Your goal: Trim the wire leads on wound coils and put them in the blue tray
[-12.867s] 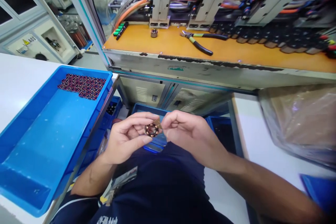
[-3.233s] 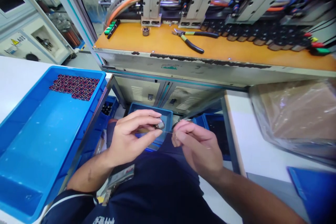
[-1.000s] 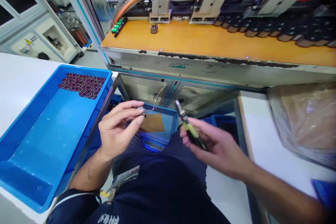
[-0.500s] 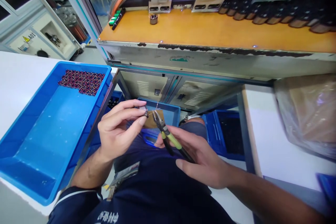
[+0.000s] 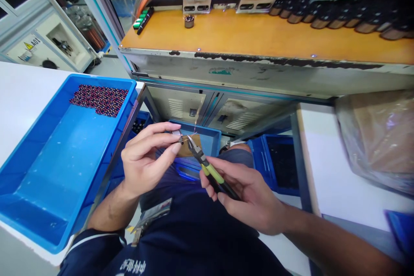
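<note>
Between the thumb and fingers of my left hand (image 5: 147,153) is a small round metal part (image 5: 177,136), partly covered by the fingertips. Thin copper-coloured wires (image 5: 186,139) stick out of its right side. My right hand (image 5: 247,192) is closed round the yellow-green and black handles of a pair of cutting pliers (image 5: 207,166). The pliers point up and left, their jaws together right at the wires. Whether a wire lies between the jaws is too small to tell. Below the hands is a blue bin (image 5: 217,134) with brown cardboard inside.
On the left table stands a blue tray (image 5: 64,151) with many small dark red parts (image 5: 100,99) at its far end. Ahead is a machine's orange ledge (image 5: 242,34) with one cylindrical part (image 5: 189,21) and several more at right. A plastic-wrapped package (image 5: 381,138) lies on the right table.
The pliers' jaws and handles have closed together as the right-hand fingers curled in. My left hand has barely moved and keeps the metal part.
</note>
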